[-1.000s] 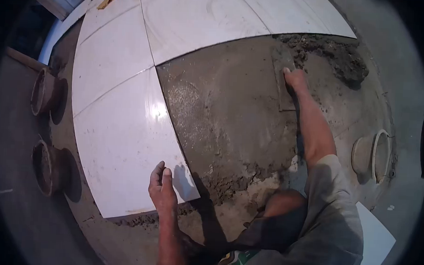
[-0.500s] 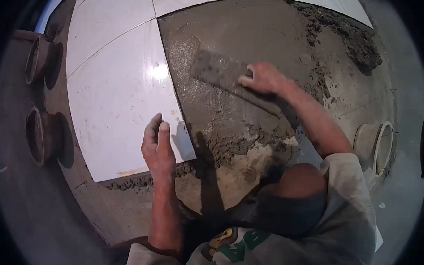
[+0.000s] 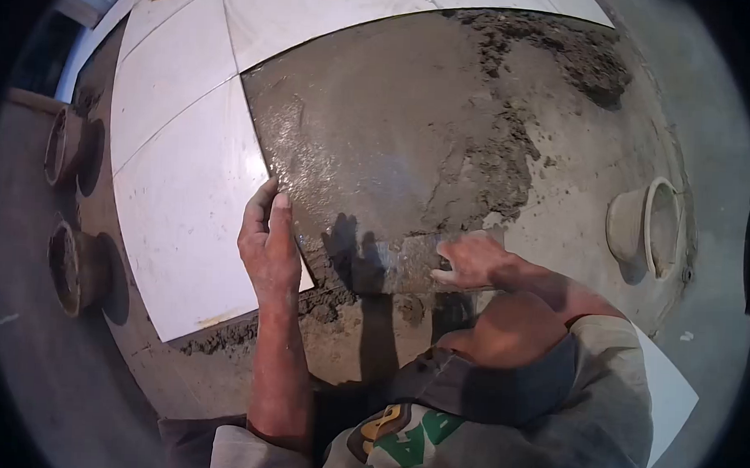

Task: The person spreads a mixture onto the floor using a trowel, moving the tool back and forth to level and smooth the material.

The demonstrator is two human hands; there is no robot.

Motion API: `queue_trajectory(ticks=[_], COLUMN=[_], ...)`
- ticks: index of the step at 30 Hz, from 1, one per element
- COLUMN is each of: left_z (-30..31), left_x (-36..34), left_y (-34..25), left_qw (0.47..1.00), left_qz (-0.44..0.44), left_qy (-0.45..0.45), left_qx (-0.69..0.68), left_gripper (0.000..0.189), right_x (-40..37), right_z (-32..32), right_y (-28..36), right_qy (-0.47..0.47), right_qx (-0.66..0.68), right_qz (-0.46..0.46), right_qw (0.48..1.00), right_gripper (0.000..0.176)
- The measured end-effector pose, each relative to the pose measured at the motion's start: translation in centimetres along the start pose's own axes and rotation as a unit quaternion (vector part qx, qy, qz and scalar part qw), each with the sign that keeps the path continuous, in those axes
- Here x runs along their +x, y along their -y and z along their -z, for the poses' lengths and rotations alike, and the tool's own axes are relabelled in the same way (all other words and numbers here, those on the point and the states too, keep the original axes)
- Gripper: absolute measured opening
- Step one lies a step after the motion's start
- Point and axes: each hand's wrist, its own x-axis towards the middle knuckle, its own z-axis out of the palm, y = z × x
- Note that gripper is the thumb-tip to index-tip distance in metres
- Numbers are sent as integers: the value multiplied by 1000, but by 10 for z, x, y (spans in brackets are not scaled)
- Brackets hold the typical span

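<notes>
My right hand (image 3: 478, 259) is closed around the handle of a flat, mortar-smeared trowel (image 3: 403, 264). Its blade lies on the near edge of the wet grey mortar (image 3: 371, 125); the handle is mostly covered by my fingers. Over the white floor tiles (image 3: 184, 209) hovers my left hand (image 3: 270, 242), close to the edge where tile meets mortar. Its thumb and fingers are apart, and nothing shows between them. The shadow of a hand falls on the mortar between my two hands.
Two mud-stained buckets (image 3: 76, 271) stand or lean at the left. Another bucket (image 3: 643, 227) is at the right on the rough floor. Clumpy loose mortar (image 3: 583, 63) lies at the far right. A white tile corner (image 3: 667, 397) shows beside my right sleeve.
My right hand has drawn the trowel from the middle of the mortar toward my body. The mortar it left looks smooth. My left hand stays over the tile; the view has shifted slightly.
</notes>
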Motion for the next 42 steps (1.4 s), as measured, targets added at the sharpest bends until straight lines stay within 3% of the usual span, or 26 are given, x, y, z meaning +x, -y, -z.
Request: queue_trajectory(ticks=[2,5,6,12,15,17,24,26,29,30,31,33,35,37,38,39,41,42], left_z=[-5,-13,-16,-25,-22,-27,-33,-33,-41,-45,-49,-55,-59,-65,-67,-68,-71,-72], left_x=[0,-4,-4,6,17,18,8,10,12,12,12,12,13,12,9,8,8,8], left_y=[5,12,11,3,10,11,9,18,21,22,21,20,27,29,25,23,22,23], left_qw=[1000,1000,999,1000,999,999,997,997,997,997,997,996,995,995,993,993,991,990], left_qz=[0,4,6,-3,24,19,-24,-11,-7,-16,-20,-22,-23,-10,-17,-17,-7,-7], left_qy=[10,28,30,21,15,23,65,69,68,64,66,74,80,86,88,87,80,75], left_qx=[5,2,11,3,-15,-16,15,39,42,35,35,54,56,54,74,74,104,119], left_gripper=[47,48,49,43,40,41,45,45,45,45,45,45,44,43,42,42,42,42], right_x=[-8,-10,-1,33,12,-4,-51,-61,-77,-74,-77,-86,-92,-97,-89,-90,-98,-98], right_z=[1,3,0,-1,8,10,5,5,5,-10,-5,6,26,54,47,63,103,113], right_y=[-8,-13,-18,-33,-68,-94,-136,-148,-177,-213,-221,-233,-237,-252,-284,-293,-303,-319], right_qy=[-12,-118,-186,-204,-204,-221,-275,-295,-366,-359,-362,-383,-419,-394,-439,-439,-411,-450], right_qx=[-9,37,39,23,24,30,41,160,213,199,201,557,564,418,206,206,35,-16], right_qz=[10,-110,-95,-158,-220,-308,-394,-479,-461,-467,-468,-381,-359,-415,-442,-442,-491,-477], right_qw=[1000,986,977,966,954,925,876,811,780,783,781,631,614,705,755,755,768,755], right_gripper=[51,53,49,45,45,46,53,56,58,47,47,37,30,30,30,30,31,32])
